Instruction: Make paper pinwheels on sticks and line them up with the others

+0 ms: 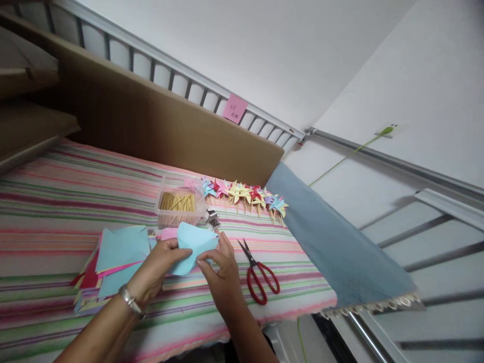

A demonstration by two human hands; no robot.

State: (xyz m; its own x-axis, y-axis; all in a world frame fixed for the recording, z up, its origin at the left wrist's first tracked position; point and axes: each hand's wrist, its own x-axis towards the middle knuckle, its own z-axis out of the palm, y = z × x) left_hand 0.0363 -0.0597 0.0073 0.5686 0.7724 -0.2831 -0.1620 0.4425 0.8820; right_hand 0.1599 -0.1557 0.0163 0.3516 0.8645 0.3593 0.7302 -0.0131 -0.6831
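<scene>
Shows a cloth point(60, 201) striped in pink, green, purple and white. Carries a clear plastic box point(170, 218), taken here as the dial's centre. From there, bears a row of multicoloured paper pinwheels point(245, 192) close by at three o'clock; red-handled scissors point(253, 263) at four, open a little and pointing to eleven; a ragged paper stack point(123, 248) topped with blue, between seven and eight. Meets a cardboard panel point(159, 126) along the far edge, from ten to past two.

Light-blue paper point(198, 239) shows over cloth point(302, 275) striped pink, green, purple and white. From it, red-handled scissors point(257, 265) lie toward four o'clock, tan sticks point(177, 202) at eleven, and yellow, pink, red, blue and lilac pinwheels point(244, 192) between one and two.
</scene>
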